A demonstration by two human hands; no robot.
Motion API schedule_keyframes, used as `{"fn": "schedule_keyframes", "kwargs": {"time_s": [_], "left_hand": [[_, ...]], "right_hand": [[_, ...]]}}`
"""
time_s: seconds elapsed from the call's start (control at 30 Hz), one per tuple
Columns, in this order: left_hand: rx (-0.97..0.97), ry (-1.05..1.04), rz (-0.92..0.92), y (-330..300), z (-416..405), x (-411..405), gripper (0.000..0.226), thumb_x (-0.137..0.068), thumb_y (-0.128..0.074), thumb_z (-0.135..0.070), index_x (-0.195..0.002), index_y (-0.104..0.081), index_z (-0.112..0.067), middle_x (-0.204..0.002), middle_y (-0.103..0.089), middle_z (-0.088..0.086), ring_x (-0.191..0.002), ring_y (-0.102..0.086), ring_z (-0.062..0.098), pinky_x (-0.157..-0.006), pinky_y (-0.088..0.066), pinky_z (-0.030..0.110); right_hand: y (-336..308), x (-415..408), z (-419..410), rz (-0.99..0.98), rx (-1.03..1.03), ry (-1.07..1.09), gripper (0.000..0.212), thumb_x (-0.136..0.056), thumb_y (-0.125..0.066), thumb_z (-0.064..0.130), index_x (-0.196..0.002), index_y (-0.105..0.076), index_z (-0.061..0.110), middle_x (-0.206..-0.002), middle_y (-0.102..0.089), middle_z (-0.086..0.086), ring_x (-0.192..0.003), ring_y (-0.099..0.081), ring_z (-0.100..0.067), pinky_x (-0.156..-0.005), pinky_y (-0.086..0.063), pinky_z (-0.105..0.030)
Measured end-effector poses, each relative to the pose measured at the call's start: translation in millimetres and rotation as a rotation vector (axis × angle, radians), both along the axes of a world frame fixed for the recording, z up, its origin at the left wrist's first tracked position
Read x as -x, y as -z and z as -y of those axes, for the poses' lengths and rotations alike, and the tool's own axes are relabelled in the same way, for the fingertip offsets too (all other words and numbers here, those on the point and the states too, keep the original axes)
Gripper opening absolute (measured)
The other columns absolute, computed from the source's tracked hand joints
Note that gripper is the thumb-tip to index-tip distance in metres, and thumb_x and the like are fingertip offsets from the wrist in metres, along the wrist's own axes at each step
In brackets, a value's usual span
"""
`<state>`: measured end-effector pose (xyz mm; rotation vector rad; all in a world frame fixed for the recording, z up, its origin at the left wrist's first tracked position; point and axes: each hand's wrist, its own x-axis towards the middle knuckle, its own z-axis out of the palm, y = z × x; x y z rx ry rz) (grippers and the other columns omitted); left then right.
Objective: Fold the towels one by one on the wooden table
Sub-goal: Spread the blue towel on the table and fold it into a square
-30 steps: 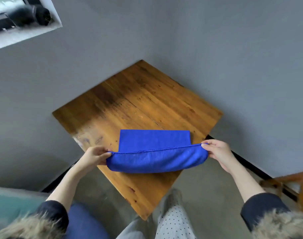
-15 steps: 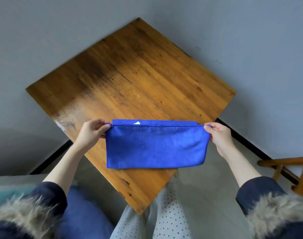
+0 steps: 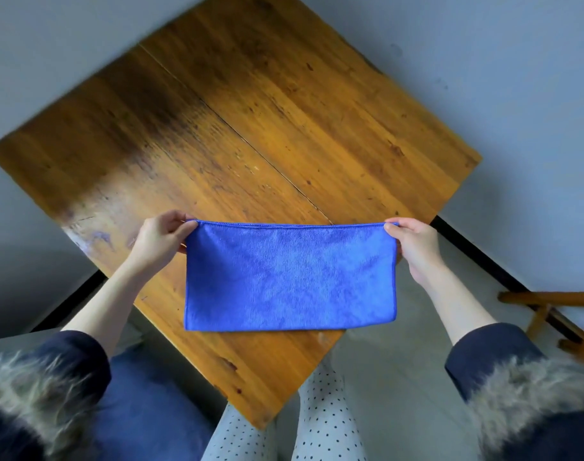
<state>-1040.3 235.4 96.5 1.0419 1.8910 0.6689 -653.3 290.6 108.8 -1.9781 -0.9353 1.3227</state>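
Observation:
A blue towel [image 3: 289,276] lies folded in half as a flat rectangle near the front corner of the wooden table [image 3: 250,121]. Its stitched far edges line up along the top. My left hand [image 3: 159,239] pinches the towel's far left corner. My right hand [image 3: 413,251] pinches the far right corner, past the table's right edge. The near folded edge rests on the wood, and the right end hangs slightly over the table's edge.
The table stands cornerwise to me, with grey walls behind it. A wooden chair [image 3: 550,314] stands at the right on the grey floor. A blue cushion [image 3: 144,404] sits by my left knee. My legs flank the table's near corner.
Both hands carried the towel's near edge up and over to the far edge, completing a fold in half. The camera has tilted down and closer to the table.

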Motion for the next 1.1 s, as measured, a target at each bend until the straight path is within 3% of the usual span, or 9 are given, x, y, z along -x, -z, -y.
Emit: {"fn": "schedule_keyframes", "kwargs": {"time_s": [0.07, 0.17, 0.27, 0.37, 0.43, 0.5, 0.6, 0.87, 1.1], "left_hand": [[0.008, 0.006, -0.029, 9, -4, -1, 0.017, -0.09, -0.056, -0.013, -0.076, -0.059, -0.022, -0.069, -0.062, 0.003, -0.058, -0.054, 0.018, -0.051, -0.052, 0.021], [0.023, 0.025, -0.251, 22, -9, -6, 0.007, -0.088, -0.059, -0.023, -0.085, -0.059, -0.017, -0.069, -0.058, 0.001, -0.065, -0.054, 0.026, -0.055, -0.042, 0.031], [-0.055, 0.0, -0.53, 27, -2, -17, 0.024, -0.089, -0.055, -0.024, -0.11, -0.054, -0.012, -0.096, -0.058, 0.012, -0.09, -0.054, 0.034, -0.071, -0.041, 0.039], [-0.219, 0.102, -0.755, 26, 23, -48, 0.038, -0.089, -0.049, -0.017, -0.127, -0.046, -0.012, -0.123, -0.049, 0.019, -0.112, -0.045, 0.039, -0.088, -0.036, 0.049], [-0.28, 0.259, -0.782, 26, 44, -84, 0.043, -0.088, -0.047, -0.017, -0.131, -0.046, -0.016, -0.138, -0.045, 0.016, -0.127, -0.039, 0.039, -0.101, -0.03, 0.053], [-0.264, 0.431, -0.797, 34, 64, -114, 0.046, -0.089, -0.044, -0.023, -0.134, -0.047, -0.019, -0.145, -0.039, 0.014, -0.135, -0.033, 0.038, -0.108, -0.021, 0.058], [-0.154, 0.539, -0.812, 49, 77, -117, 0.048, -0.092, -0.035, -0.036, -0.138, -0.044, -0.023, -0.148, -0.036, 0.01, -0.137, -0.031, 0.036, -0.109, -0.02, 0.058], [-0.12, 0.514, -0.878, 57, 72, -47, 0.054, -0.094, -0.028, -0.04, -0.144, -0.032, -0.021, -0.153, -0.024, 0.012, -0.142, -0.018, 0.034, -0.112, -0.014, 0.057], [-0.063, 0.489, -0.842, 55, 39, -55, 0.056, -0.095, -0.019, -0.041, -0.146, -0.025, -0.021, -0.155, -0.018, 0.013, -0.142, -0.013, 0.038, -0.111, -0.01, 0.059]], "right_hand": [[10, 3, -6, 0.012, 0.012, 0.0, 0.014, -0.087, -0.058, 0.004, -0.099, -0.065, 0.004, -0.077, -0.06, 0.004, -0.067, -0.054, -0.006, -0.048, -0.039, -0.006], [26, 7, -12, 0.081, 0.032, 0.04, 0.015, -0.087, -0.058, 0.004, -0.1, -0.066, 0.006, -0.09, -0.064, -0.004, -0.08, -0.057, -0.013, -0.064, -0.045, -0.013], [33, 14, -2, 0.467, -0.063, 0.016, 0.024, -0.09, -0.054, 0.01, -0.113, -0.06, 0.006, -0.114, -0.058, -0.014, -0.101, -0.057, -0.024, -0.09, -0.044, -0.032], [30, 40, 30, 0.725, -0.469, -0.262, 0.033, -0.092, -0.048, 0.013, -0.122, -0.055, 0.0, -0.123, -0.053, -0.02, -0.118, -0.049, -0.036, -0.103, -0.036, -0.043], [35, 69, 58, 0.797, -0.612, -0.553, 0.039, -0.093, -0.044, 0.018, -0.127, -0.054, 0.003, -0.131, -0.052, -0.02, -0.125, -0.046, -0.037, -0.106, -0.033, -0.053], [45, 96, 85, 0.813, -0.622, -0.799, 0.044, -0.092, -0.042, 0.025, -0.132, -0.051, 0.01, -0.139, -0.047, -0.015, -0.131, -0.041, -0.034, -0.107, -0.025, -0.058], [63, 102, 100, 0.846, -0.575, -0.974, 0.048, -0.089, -0.046, 0.029, -0.134, -0.049, 0.014, -0.144, -0.041, -0.013, -0.133, -0.038, -0.031, -0.108, -0.025, -0.056], [69, 18, 80, 0.935, -0.403, -0.785, 0.054, -0.094, -0.032, 0.032, -0.14, -0.038, 0.004, -0.15, -0.027, -0.02, -0.14, -0.023, -0.033, -0.115, -0.016, -0.047], [74, 28, 61, 0.95, -0.312, -0.685, 0.054, -0.096, -0.032, 0.03, -0.144, -0.028, 0.008, -0.154, -0.017, -0.017, -0.143, -0.012, -0.03, -0.116, -0.008, -0.046]]}}
